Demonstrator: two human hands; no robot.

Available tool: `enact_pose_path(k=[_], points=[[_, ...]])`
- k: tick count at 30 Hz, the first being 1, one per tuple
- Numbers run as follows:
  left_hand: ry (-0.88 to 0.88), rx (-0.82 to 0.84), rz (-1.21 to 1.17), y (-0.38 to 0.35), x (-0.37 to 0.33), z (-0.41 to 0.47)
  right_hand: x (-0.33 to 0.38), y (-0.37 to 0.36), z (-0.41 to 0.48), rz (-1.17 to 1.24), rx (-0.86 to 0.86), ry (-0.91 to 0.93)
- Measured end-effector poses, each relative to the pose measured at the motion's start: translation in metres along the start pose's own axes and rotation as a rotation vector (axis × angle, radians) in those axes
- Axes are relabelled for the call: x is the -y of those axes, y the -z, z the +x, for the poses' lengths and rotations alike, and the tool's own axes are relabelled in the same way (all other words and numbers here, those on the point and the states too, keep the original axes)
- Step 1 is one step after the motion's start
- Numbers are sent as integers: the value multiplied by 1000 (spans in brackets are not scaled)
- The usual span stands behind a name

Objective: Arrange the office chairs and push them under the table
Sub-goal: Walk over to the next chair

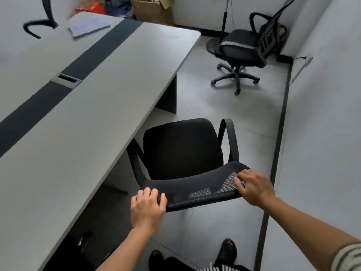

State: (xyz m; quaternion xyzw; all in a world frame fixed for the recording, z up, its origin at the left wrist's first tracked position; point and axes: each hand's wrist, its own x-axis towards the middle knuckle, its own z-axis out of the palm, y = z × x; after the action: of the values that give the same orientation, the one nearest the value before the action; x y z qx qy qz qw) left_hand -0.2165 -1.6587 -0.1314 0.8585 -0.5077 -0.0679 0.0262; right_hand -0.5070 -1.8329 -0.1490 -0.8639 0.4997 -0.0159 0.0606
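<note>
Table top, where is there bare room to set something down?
The table is bare from its near edge to the dark centre strip, and beyond it up to the papers. The far corner floor is crowded with a cardboard box and bags.

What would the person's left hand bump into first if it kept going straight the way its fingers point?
The left hand already rests on the near black mesh chair's backrest. Pushed straight on, it would likely drive that chair's left armrest against the long grey table's edge; depth is unclear.
</note>
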Motion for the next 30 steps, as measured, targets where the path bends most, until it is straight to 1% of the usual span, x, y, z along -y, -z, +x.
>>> enact_pose_path(k=[2,6,11,15,22,25,30], points=[[81,-10,-15,-3,-20,8,-18,4,34,-25,3,72],[211,-15,-32,-3,-52,29,-38,12,99,-60,33,145],[283,-20,-67,1,-69,65,-45,13,169,-66,17,231],[273,-52,-35,1,-53,101,-30,6,210,-56,5,252],[283,-21,17,13,24,170,39,-5,262,-1,53,211],[302,-20,27,15,24,185,42,-3,287,-13,74,250],[329,-17,15,16,16,198,39,4,320,-13,44,330]])
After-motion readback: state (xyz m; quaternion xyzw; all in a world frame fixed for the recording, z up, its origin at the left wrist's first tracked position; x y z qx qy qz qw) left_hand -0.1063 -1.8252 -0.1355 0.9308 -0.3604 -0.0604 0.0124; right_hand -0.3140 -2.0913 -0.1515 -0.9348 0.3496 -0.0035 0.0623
